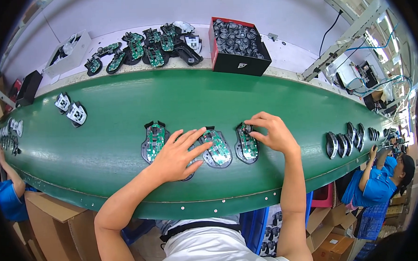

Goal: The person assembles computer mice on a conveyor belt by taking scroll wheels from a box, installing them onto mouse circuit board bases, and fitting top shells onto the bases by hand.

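Note:
Several computer mouse bases with green circuit boards stand in a row before me on the green work surface point(189, 101). My left hand point(175, 156) lies with fingers spread over one base, hiding most of it, its fingertips reaching the mouse base point(219, 153) to its right. Left of that hand is another mouse base point(154, 141). My right hand point(269, 132) pinches a small dark part point(247, 128) at the top end of the rightmost mouse base point(248, 149). The part's exact kind is hard to make out between thumb and fingers.
A black box point(241, 66) full of small dark parts stands on the back ledge, beside a pile of circuit-board assemblies point(154, 56). Two white-topped pieces point(76, 114) lie far left; black curved shells point(332, 145) lie right. Co-workers point(377, 181) sit at both sides.

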A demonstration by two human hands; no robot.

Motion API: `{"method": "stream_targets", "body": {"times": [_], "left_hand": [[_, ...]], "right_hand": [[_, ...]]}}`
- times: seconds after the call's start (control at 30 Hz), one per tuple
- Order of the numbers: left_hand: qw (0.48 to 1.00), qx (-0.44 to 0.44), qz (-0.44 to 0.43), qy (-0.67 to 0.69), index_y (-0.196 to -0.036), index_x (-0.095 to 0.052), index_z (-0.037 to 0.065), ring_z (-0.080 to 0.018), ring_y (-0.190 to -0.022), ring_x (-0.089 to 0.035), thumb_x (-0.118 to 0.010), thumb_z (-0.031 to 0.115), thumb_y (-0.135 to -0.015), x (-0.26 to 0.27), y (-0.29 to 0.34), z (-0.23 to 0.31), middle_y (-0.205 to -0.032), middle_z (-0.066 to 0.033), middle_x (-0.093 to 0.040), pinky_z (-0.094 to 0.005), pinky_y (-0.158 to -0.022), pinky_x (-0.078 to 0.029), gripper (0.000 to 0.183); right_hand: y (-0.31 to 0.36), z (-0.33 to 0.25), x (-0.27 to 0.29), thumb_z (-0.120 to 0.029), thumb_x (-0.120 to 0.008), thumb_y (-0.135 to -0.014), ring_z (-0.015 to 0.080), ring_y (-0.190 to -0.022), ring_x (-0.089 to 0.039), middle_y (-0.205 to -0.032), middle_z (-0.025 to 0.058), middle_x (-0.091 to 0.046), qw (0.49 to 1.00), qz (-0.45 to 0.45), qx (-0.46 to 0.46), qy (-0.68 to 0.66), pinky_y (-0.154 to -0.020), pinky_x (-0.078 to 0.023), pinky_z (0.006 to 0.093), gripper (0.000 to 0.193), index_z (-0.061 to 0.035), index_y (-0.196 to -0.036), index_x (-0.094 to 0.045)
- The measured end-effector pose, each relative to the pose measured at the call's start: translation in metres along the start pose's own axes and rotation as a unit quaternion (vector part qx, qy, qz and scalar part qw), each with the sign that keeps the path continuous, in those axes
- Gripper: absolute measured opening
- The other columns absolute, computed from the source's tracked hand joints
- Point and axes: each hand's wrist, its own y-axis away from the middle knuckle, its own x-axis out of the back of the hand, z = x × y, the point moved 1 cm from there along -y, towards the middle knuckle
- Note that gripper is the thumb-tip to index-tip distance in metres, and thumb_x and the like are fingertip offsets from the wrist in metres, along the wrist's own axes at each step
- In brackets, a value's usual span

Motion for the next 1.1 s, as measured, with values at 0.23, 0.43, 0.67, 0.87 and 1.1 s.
{"method": "stream_targets", "body": {"times": [0.23,0.43,0.67,0.87,1.1], "left_hand": [[1.0,0.002,-0.002,0.014,-0.138,-0.056,0.016,-0.0339,-0.133,-0.047,-0.068,0.022,-0.084,0.005,-0.005,0.004,-0.154,-0.0163,-0.039,-0.0521,-0.11,-0.035,0.056],[1.0,0.0,-0.002,0.013,-0.139,-0.056,0.016,-0.0337,-0.133,-0.047,-0.068,0.022,-0.084,0.0,-0.006,0.005,-0.154,-0.0164,-0.04,-0.052,-0.11,-0.035,0.056],[1.0,0.002,0.003,0.011,-0.138,-0.056,0.016,-0.0347,-0.132,-0.048,-0.067,0.022,-0.084,-0.002,-0.005,0.005,-0.154,-0.0162,-0.04,-0.0515,-0.11,-0.035,0.055],[1.0,-0.001,-0.004,0.014,-0.139,-0.056,0.017,-0.035,-0.133,-0.047,-0.068,0.022,-0.084,-0.002,-0.009,0.008,-0.154,-0.016,-0.04,-0.0514,-0.111,-0.034,0.056],[1.0,0.002,-0.007,-0.006,-0.137,-0.056,0.018,-0.0321,-0.134,-0.047,-0.067,0.025,-0.086,0.002,-0.001,0.009,-0.154,-0.015,-0.039,-0.0531,-0.111,-0.034,0.053]], "right_hand": [[0.007,-0.009,-0.003,-0.014,-0.07,-0.086,0.0294,-0.093,-0.063,-0.108,0.0104,-0.063,0.995,-0.005,-0.003,0.103,-0.08,-0.052,0.0399,0.037,-0.0133,-0.123,-0.069],[0.008,-0.007,-0.005,-0.016,-0.066,-0.09,0.0276,-0.093,-0.061,-0.107,0.008,-0.059,0.994,-0.026,-0.024,0.104,-0.08,-0.053,0.0402,0.036,-0.0164,-0.126,-0.068],[0.006,-0.013,-0.015,-0.023,-0.062,-0.094,0.032,-0.11,-0.059,-0.129,0.0104,-0.056,0.98,0.002,-0.039,0.193,-0.086,-0.055,0.0446,0.035,-0.019,-0.128,-0.066],[0.001,0.026,-0.014,-0.018,-0.048,-0.101,0.0368,-0.129,-0.05,-0.145,0.0173,-0.049,1.0,-0.001,-0.011,-0.025,-0.112,-0.036,0.0433,0.04,-0.0111,-0.14,-0.056],[0.006,0.017,-0.003,-0.021,-0.076,-0.082,0.0329,-0.129,-0.049,-0.138,0.0134,-0.055,0.993,-0.088,0.019,-0.07,-0.111,-0.038,0.0429,0.059,-0.0119,-0.137,-0.058]]}}
